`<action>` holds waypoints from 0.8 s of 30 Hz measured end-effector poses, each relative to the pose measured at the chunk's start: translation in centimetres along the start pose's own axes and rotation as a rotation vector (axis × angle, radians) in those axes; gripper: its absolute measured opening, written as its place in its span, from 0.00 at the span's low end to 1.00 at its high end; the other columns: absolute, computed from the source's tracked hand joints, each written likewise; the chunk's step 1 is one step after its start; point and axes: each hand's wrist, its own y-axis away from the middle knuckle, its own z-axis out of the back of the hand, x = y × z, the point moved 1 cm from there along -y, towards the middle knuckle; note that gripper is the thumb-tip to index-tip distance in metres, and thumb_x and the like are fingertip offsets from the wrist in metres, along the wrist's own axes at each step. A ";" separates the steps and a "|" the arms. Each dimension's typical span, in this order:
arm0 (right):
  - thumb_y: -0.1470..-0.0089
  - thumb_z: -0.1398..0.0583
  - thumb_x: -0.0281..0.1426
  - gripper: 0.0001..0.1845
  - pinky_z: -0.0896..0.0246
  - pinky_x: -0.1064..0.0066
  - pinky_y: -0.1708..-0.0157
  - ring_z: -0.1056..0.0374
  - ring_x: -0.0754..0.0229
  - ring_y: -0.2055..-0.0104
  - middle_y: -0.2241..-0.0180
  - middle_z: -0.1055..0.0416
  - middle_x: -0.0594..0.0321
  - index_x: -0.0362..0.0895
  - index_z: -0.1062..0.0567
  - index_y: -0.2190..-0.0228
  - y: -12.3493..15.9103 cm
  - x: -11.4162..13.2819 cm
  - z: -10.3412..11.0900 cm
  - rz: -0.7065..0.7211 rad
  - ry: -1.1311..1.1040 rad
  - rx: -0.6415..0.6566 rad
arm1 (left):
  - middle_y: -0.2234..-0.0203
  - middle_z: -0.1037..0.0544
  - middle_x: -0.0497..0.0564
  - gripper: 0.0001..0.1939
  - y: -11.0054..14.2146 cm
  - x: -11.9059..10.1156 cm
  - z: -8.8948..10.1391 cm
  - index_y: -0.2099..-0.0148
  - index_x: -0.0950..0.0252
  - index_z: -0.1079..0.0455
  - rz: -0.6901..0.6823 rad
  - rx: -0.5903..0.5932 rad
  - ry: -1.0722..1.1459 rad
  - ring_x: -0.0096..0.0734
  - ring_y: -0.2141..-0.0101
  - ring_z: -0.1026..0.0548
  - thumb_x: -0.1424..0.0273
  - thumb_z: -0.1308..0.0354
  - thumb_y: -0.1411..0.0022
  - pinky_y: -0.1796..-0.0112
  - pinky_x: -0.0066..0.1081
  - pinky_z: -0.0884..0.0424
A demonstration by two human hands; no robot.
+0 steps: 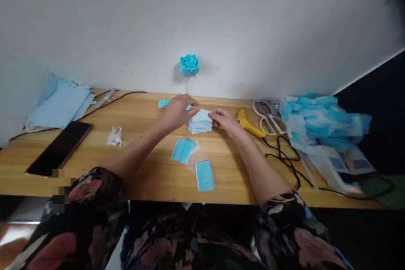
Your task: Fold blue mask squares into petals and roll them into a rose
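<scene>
A small stack of cut rectangles of face-mask fabric (pixel 200 125), white on top with pale blue edges, sits on the desk between my hands. My left hand (pixel 179 112) is over its upper left corner, with thumb and fingers closed at the edge of the top white piece (pixel 202 115). At the right edge, my right hand (pixel 225 121) pinches that same piece. Nearer to me lie several loose blue rectangles (pixel 182 151) and a separate blue rectangle (pixel 204 175). A blue strip (pixel 163 103) lies partly behind my left hand.
A blue fabric flower (pixel 189 66) on a thin stick stands against the wall. Right: a yellow glue gun (pixel 249 124), scissors (pixel 268 120), black cable (pixel 284 158) and a heap of blue fabric (pixel 319 120). Left: face masks (pixel 60 103), a phone (pixel 60 148) and white scraps (pixel 114 136).
</scene>
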 end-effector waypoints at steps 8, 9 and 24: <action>0.57 0.32 0.37 0.15 0.50 0.78 0.82 0.41 0.69 0.83 0.84 0.35 0.74 0.46 0.32 0.72 -0.2 -0.4 -0.5 -0.004 -0.061 -0.038 | 0.68 0.19 0.53 0.10 -1.3 0.2 -2.3 0.65 0.67 0.22 0.293 0.152 -0.006 0.34 0.68 0.26 0.67 0.42 0.40 0.67 0.31 0.36; 0.57 0.32 0.34 0.16 0.47 0.78 0.81 0.40 0.69 0.82 0.85 0.36 0.75 0.46 0.32 0.69 -0.1 -0.4 -0.5 -0.015 -0.074 -0.039 | 0.68 0.20 0.53 0.09 -1.2 0.4 -2.4 0.66 0.66 0.23 0.294 0.135 0.004 0.33 0.69 0.27 0.67 0.42 0.41 0.68 0.31 0.37; 0.52 0.34 0.33 0.32 0.43 0.74 0.76 0.40 0.67 0.81 0.85 0.37 0.77 0.43 0.33 0.46 1.5 0.8 0.4 0.075 -0.018 0.091 | 0.74 0.22 0.49 0.12 -1.0 2.1 -2.7 0.66 0.67 0.24 0.307 0.087 0.363 0.28 0.73 0.30 0.63 0.40 0.46 0.70 0.27 0.37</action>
